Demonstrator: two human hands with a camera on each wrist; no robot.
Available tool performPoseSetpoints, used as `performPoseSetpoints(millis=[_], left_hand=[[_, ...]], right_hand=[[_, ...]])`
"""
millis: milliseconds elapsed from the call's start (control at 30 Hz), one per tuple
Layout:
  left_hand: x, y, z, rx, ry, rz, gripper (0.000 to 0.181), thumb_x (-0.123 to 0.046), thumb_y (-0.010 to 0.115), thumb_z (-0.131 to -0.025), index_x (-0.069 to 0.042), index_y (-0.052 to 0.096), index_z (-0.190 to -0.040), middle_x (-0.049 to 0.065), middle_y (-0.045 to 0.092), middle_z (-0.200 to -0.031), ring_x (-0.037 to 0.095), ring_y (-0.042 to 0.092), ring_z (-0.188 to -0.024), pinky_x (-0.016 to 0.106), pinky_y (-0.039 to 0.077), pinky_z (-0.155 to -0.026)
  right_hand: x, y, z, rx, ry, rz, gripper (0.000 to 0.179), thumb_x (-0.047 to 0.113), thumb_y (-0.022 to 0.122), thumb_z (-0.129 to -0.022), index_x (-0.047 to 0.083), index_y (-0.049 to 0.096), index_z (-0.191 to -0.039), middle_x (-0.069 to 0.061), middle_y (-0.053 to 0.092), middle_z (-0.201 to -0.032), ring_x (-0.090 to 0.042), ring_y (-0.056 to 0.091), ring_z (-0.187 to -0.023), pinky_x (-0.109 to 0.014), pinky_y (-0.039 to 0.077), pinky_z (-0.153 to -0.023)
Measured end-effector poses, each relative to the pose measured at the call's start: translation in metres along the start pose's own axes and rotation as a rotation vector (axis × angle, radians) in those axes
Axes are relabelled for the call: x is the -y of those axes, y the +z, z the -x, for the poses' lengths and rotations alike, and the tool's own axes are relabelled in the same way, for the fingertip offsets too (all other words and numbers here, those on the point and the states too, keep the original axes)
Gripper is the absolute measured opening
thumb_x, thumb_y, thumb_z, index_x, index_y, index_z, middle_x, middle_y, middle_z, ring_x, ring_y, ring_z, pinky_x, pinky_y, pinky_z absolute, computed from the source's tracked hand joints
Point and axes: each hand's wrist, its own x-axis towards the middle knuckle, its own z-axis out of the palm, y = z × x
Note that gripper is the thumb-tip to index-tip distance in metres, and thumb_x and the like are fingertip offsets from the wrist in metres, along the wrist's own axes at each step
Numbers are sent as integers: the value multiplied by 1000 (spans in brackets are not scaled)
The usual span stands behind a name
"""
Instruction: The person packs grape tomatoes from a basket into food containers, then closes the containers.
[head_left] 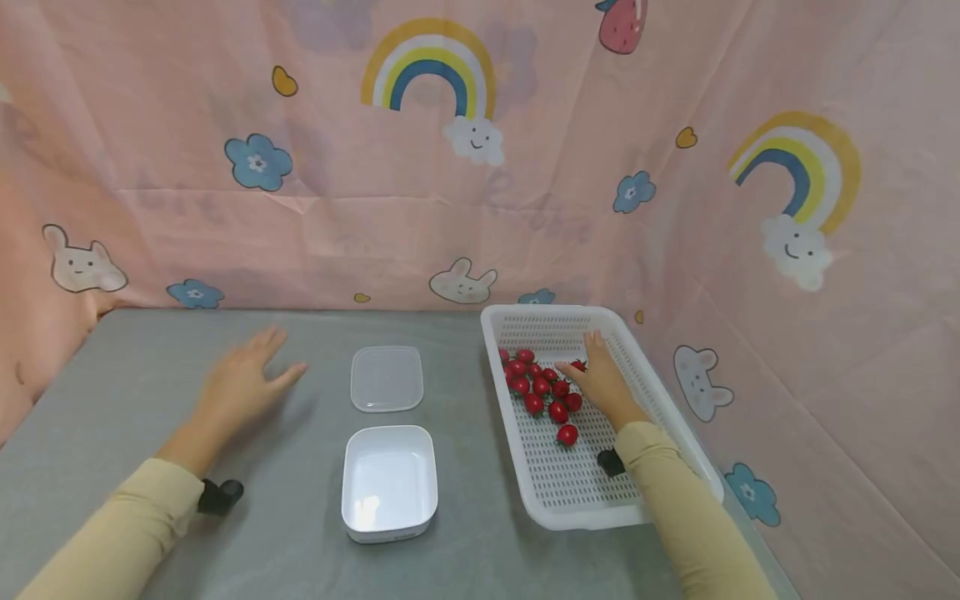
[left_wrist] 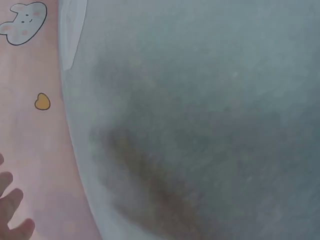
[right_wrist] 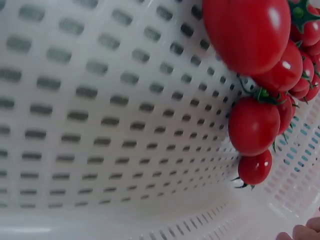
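Right hand (head_left: pixel 609 385) over basket (head_left: pixel 592 522), fingers extended, no grip seen. Step judged a reach for tomatoes (head_left: pixel 542 386), massed toward basket's left edge; next move calls for a pinch. Left hand (head_left: pixel 238 385) spread, empty, above table (head_left: pixel 300 533). Box (head_left: pixel 390 475): head view only. Stems (right_wrist: pixel 265 95): clear only in right wrist view.

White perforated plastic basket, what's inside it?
Inside the white perforated plastic basket lie small oval red tomatoes, mostly toward its left. The right hand and pale yellow sleeve hide whatever is beneath.

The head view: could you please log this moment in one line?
left hand: empty, above table | right hand: near tomatoes in basket | lid: off tub
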Motion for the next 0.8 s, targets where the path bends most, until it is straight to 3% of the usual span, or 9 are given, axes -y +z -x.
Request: performPoseSetpoints(millis=[233,500,800], left_hand=[[-2,8,8,94,-67,152,80,-58,49,-98,-5,30,-155,24,29,-160,50,26,-145,66,22,-114],[-10,10,16,146,-132,204,84,-64,47,-96,-9,27,-157,25,28,-159,51,28,-143,67,24,-114],[-16,17,22,140,-108,272,79,-57,53,-97,-4,34,-154,23,32,-157,49,31,-143,64,26,-114]], right_hand=[[5,-2,4,-8,13,-68,89,42,55,-100,-3,3,-157,-24,-6,-165,-43,-3,-153,-57,5,-123],[13,-2,8,13,39,-111,88,47,53,-100,3,5,-159,-19,-6,-167,-41,-2,-153,-59,6,-122],[12,-2,11,11,49,-176,87,47,53,-100,6,5,-160,-15,-8,-167,-40,-4,-154,-60,5,-122]])
